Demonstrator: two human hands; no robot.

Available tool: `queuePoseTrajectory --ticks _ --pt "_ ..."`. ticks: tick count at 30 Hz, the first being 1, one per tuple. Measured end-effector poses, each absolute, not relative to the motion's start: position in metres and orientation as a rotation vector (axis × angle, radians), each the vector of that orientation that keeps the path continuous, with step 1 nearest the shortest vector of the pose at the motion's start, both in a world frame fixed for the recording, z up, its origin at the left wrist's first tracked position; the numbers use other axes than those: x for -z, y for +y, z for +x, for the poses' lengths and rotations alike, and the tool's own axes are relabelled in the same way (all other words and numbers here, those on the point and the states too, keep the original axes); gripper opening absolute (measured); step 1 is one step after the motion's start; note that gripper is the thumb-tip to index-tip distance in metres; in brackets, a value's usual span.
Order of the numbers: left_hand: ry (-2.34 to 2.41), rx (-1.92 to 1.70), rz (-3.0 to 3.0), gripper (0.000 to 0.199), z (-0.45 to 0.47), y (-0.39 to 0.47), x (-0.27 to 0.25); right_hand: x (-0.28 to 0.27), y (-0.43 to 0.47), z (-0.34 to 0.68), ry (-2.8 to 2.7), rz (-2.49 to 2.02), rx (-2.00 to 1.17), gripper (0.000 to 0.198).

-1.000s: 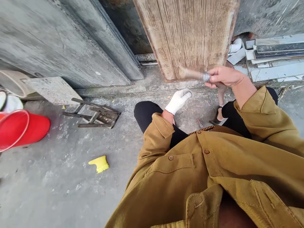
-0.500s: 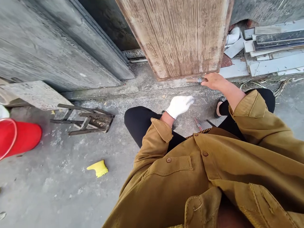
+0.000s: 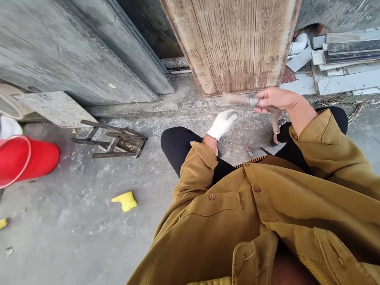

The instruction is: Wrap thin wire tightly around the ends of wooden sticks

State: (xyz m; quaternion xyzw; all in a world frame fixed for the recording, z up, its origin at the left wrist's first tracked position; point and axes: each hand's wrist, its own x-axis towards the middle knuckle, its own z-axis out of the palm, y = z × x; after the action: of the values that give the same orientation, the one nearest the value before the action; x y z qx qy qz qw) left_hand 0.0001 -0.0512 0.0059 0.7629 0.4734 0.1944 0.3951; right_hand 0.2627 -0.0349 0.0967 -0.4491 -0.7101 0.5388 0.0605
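Note:
My right hand (image 3: 274, 99) is bare and wrapped round a brown, wooden-looking tool (image 3: 237, 100) bound with wire near my fingers. Motion blurs the tool, and its kind is unclear. One end points left, just in front of the bottom edge of an upright, worn plank panel (image 3: 237, 47); another part sticks out below my hand. My left hand (image 3: 223, 123), in a white glove, is closed a little below the tool and apart from it. Whatever its curled fingers may hold is hidden. A thin red-handled tool (image 3: 248, 151) lies on the ground between my legs.
A small wooden stool (image 3: 114, 140) lies tipped over at left, with a red bucket (image 3: 44, 158) beyond it. A yellow scrap (image 3: 126, 201) is on the concrete. Stacked boards (image 3: 347, 59) and a white pipe (image 3: 298, 43) are at right. A grey door (image 3: 74, 51) stands at upper left.
My right hand has lifted the tool slightly and turned, so more of it shows below the hand. My gloved left hand has curled its fingers more. The view has shifted a little left.

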Motion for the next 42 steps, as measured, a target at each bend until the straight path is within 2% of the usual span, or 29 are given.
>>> queuePoseTrajectory --ticks 3,6,10,14,19,23,25,27,30,32,36,42 --pt "1.129 -0.514 1.96 0.029 0.002 -0.055 -0.004 -0.095 -0.028 0.27 -1.908 -1.56 -1.339 0.049" --pt "1.137 -0.368 2.082 0.029 0.005 -0.058 -0.006 -0.08 -0.018 0.27 -1.873 -1.697 -1.197 0.048" --pt "1.221 -0.163 2.275 0.033 0.008 -0.059 -0.014 -0.06 -0.007 0.267 -2.085 -1.944 -0.958 0.038" --pt "1.342 -0.132 2.358 0.034 0.005 -0.055 -0.017 -0.051 -0.004 0.262 -2.456 -2.054 -0.714 0.037" --pt "1.364 -0.17 2.386 0.033 -0.001 -0.052 -0.013 -0.049 -0.011 0.25 -2.822 -1.992 -0.887 0.025" --pt "1.361 -0.204 2.366 0.032 -0.002 -0.053 -0.012 -0.05 -0.022 0.239 -2.975 -1.747 -1.446 0.019" --pt "1.325 -0.234 2.323 0.03 -0.001 -0.052 -0.01 -0.057 -0.028 0.235 -2.985 -1.489 -1.771 0.018" --pt "1.234 -0.298 2.234 0.028 0.001 -0.051 -0.006 -0.069 -0.034 0.235 -2.922 -1.264 -1.965 0.019" --pt "1.105 -0.439 2.012 0.028 0.006 -0.051 0.004 -0.09 -0.038 0.244 -2.652 -1.376 -1.787 0.027" --pt "1.068 -0.502 1.888 0.03 0.009 -0.052 0.008 -0.098 -0.037 0.253 -2.287 -1.431 -1.691 0.031" --pt "0.96 -0.546 1.877 0.029 0.011 -0.055 0.007 -0.093 -0.031 0.261 -1.69 -1.488 -1.613 0.032" --pt "0.962 -0.44 1.903 0.024 0.012 -0.059 0.002 -0.08 -0.025 0.255 -1.664 -1.587 -1.514 0.02"
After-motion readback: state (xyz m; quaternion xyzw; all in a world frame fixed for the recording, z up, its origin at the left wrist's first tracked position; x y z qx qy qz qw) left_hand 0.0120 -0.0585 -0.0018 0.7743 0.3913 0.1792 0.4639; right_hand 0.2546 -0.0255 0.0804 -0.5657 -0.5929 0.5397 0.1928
